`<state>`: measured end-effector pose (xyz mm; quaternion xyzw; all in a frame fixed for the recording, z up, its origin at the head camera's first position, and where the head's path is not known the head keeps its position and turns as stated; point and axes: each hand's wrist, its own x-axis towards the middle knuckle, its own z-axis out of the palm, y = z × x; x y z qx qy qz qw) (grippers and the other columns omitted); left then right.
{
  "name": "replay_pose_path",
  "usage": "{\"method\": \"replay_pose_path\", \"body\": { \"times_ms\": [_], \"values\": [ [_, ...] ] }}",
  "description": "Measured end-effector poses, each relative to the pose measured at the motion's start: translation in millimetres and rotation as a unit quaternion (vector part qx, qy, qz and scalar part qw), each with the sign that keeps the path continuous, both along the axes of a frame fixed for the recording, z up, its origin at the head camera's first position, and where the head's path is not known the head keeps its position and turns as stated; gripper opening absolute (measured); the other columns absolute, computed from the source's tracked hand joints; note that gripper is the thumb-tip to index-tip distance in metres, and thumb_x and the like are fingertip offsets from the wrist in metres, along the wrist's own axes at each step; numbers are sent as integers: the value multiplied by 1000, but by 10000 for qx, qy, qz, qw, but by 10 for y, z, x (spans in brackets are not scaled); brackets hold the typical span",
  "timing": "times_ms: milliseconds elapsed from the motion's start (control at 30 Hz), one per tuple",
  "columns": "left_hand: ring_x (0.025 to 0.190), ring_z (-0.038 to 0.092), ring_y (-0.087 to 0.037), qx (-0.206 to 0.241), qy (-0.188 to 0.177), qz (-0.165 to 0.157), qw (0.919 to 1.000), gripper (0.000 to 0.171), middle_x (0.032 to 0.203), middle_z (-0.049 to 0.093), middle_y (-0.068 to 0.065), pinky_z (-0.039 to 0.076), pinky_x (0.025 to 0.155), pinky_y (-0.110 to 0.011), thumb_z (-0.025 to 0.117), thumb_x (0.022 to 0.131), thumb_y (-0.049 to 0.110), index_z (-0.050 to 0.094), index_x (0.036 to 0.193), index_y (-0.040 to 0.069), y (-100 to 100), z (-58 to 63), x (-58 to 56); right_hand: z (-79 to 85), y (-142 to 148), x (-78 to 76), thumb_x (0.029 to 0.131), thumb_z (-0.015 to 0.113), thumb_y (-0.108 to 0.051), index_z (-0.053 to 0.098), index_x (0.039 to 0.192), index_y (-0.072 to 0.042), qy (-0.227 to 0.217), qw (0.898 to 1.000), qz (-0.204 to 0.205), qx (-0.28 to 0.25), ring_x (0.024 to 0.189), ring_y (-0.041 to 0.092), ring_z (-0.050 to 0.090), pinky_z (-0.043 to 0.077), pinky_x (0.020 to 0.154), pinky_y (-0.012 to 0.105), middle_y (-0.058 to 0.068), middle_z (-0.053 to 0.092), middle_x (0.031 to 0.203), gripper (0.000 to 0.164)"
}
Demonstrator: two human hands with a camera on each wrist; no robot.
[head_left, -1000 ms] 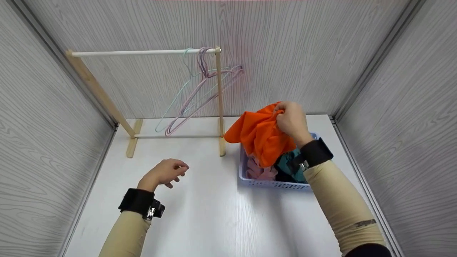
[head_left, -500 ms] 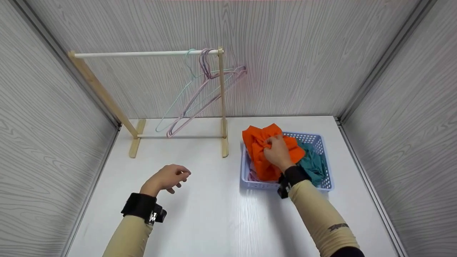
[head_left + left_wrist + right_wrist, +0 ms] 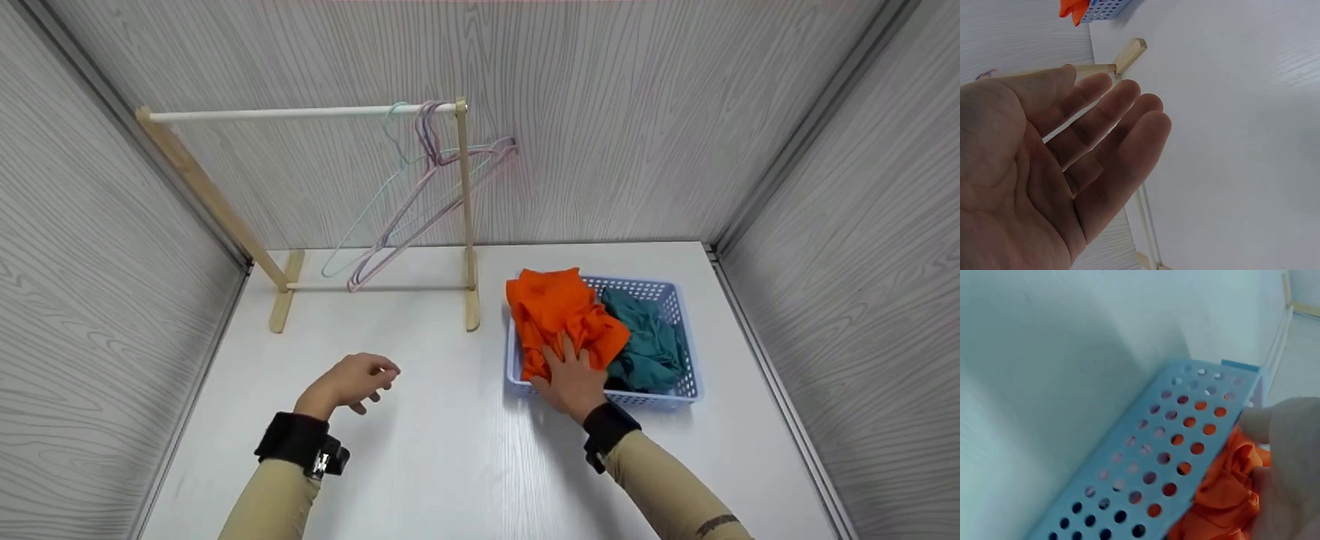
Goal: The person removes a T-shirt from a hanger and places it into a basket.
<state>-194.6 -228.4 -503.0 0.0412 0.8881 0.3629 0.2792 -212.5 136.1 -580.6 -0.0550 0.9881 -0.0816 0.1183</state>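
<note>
An orange cloth garment point(image 3: 551, 300) lies crumpled on the left side of a light blue perforated basket point(image 3: 684, 352). My right hand point(image 3: 576, 384) rests on its front part with fingers spread, close over the basket's front rim. In the right wrist view, the basket's holed wall point(image 3: 1145, 455) fills the middle and the orange cloth point(image 3: 1224, 495) shows under the fingers. Beside it in the basket is a bunched teal garment point(image 3: 645, 341). My left hand point(image 3: 352, 382) hovers over the white table, holding nothing; its loosely bent fingers show in the left wrist view.
Behind the left hand stands a wooden rack with a white rod point(image 3: 300, 114). Several thin hangers point(image 3: 409, 202) in pink, purple and mint hang at its right end, near the post point(image 3: 466, 202). Grey wood-grain walls enclose the white table point(image 3: 442, 450) at the back and sides.
My right hand has lowered the orange garment into the basket, let it go and moved toward the front rim, fingers spreading. The left hand has shifted only slightly.
</note>
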Motion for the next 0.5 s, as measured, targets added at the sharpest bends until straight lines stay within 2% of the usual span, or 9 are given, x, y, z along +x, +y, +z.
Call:
{"method": "replay_pose_path", "body": {
  "times_ms": [67, 133, 267, 367, 500],
  "values": [
    [93, 68, -28, 22, 7, 7, 10000, 33, 110, 66, -17, 60, 64, -38, 49, 102, 22, 60, 128, 4, 4, -4, 10, -63, -1, 36, 89, 59, -57, 33, 152, -24, -269, 9988, -107, -394, 141, 50, 26, 34, 94, 79, 13, 14, 163, 76],
    [93, 68, -29, 38, 25, -10, 10000, 33, 110, 66, -17, 60, 64, -38, 49, 102, 21, 59, 128, 4, 9, -1, 17, -142, 24, 45, 91, 61, -51, 34, 152, -24, -371, 9965, -84, -745, 144, 50, 20, 29, 96, 80, 14, 13, 163, 72],
    [91, 68, -29, 11, 76, -43, 10000, 33, 109, 66, -17, 60, 63, -37, 49, 102, 21, 60, 128, 4, 7, 2, 14, -266, 124, 4, 96, 62, -31, 50, 143, -17, -141, 9893, 306, -1422, 143, 51, 23, 28, 101, 78, 20, 26, 158, 51],
    [91, 68, -29, 4, 78, -28, 10000, 33, 108, 66, -16, 60, 62, -36, 49, 102, 21, 60, 127, 4, 8, -1, 12, -296, 202, -89, 96, 61, -26, 59, 134, -15, -178, 9853, 632, -1575, 142, 51, 25, 29, 103, 75, 23, 32, 154, 40],
    [90, 68, -27, 11, 41, -15, 10000, 33, 107, 67, -15, 59, 61, -36, 50, 101, 22, 60, 127, 4, 25, -4, 13, -299, 325, -271, 97, 59, -23, 65, 127, -16, -274, 9879, 894, -1235, 142, 51, 25, 26, 104, 76, 21, 35, 153, 32]
  ]
}}
